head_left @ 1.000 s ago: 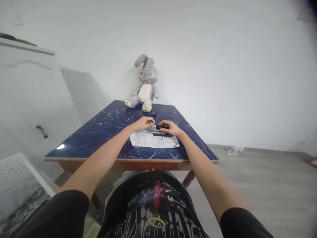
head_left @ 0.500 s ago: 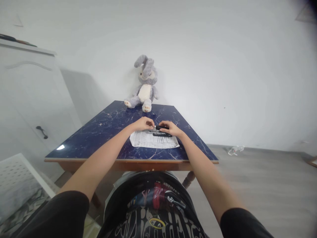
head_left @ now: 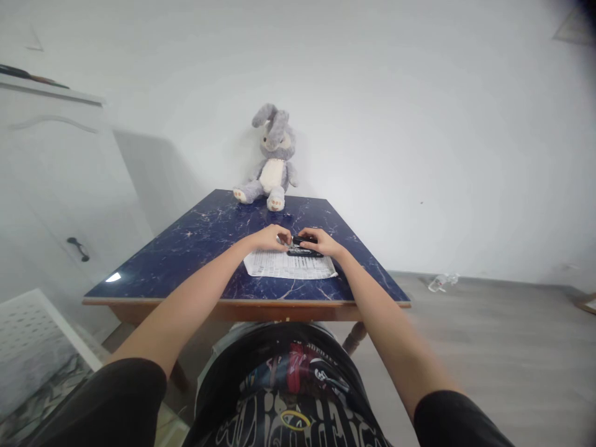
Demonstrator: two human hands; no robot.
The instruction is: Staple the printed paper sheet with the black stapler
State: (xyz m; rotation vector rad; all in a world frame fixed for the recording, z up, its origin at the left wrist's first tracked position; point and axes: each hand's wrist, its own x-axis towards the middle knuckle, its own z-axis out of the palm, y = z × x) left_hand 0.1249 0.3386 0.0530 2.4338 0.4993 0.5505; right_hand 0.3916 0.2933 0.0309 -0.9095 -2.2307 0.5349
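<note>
A black stapler (head_left: 305, 252) lies on a printed sheet of paper (head_left: 288, 268) in the middle of the table. My right hand (head_left: 321, 241) is closed around its right part, fingers over the top and thumb at the near side. At the stapler's left end, my left hand (head_left: 274, 238) has its fingers curled in a pinch beside a small silvery part. What lies between those fingertips is too small to make out. The stapler's upper arm looks raised from its base at the left end.
The blue marble-patterned table (head_left: 186, 248) has a wooden edge. A grey plush rabbit (head_left: 274, 158) sits at its back against the wall. On the left stand a white cabinet (head_left: 56, 186) and a white perforated frame (head_left: 32, 316). A crumpled clear plastic item (head_left: 440, 282) lies on the floor.
My left hand has shifted slightly down, and now covers the silvery strip that stuck out left of the stapler. My right hand and the stapler have hardly moved.
</note>
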